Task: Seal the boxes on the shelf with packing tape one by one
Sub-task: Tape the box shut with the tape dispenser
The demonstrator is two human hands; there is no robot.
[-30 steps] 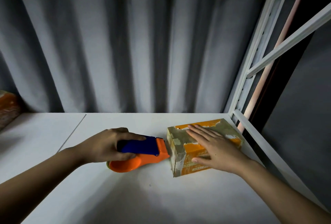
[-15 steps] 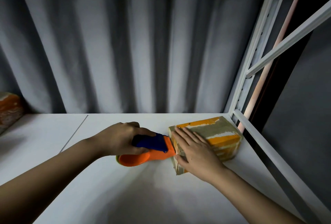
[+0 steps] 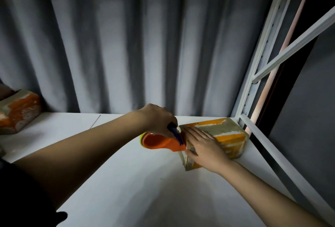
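The left hand (image 3: 159,119) grips the blue handle of the orange tape gun (image 3: 161,140), fingers curled round it. A second ago the gun lay low on the shelf (image 3: 126,181), just left of the box (image 3: 228,136) and apart from it; half a second ago its nose had reached the box's left face. Now the hand is raised and tipped, so the gun's front edge presses against the top left edge of the box, with the handle pointing steeply down at it.

The right hand (image 3: 204,147) has shifted too. Earlier it lay flat across the middle of the lid; now it sits nearer the left corner, fingers straight and spread over the top while the thumb hooks down the near side face. It holds nothing; it presses the box down.

The box stands at the far right of the shelf, close against the white frame post (image 3: 253,74), and it looks turned a little from where it was a second ago. Old tape and orange print cover its top. A second box (image 3: 18,112) rests at the far left by the curtain (image 3: 126,45), well apart.

As I read it, the tape end is being stuck to the box's left edge, so a pull across the lid toward the frame should follow. Whether tape has already caught I cannot tell.
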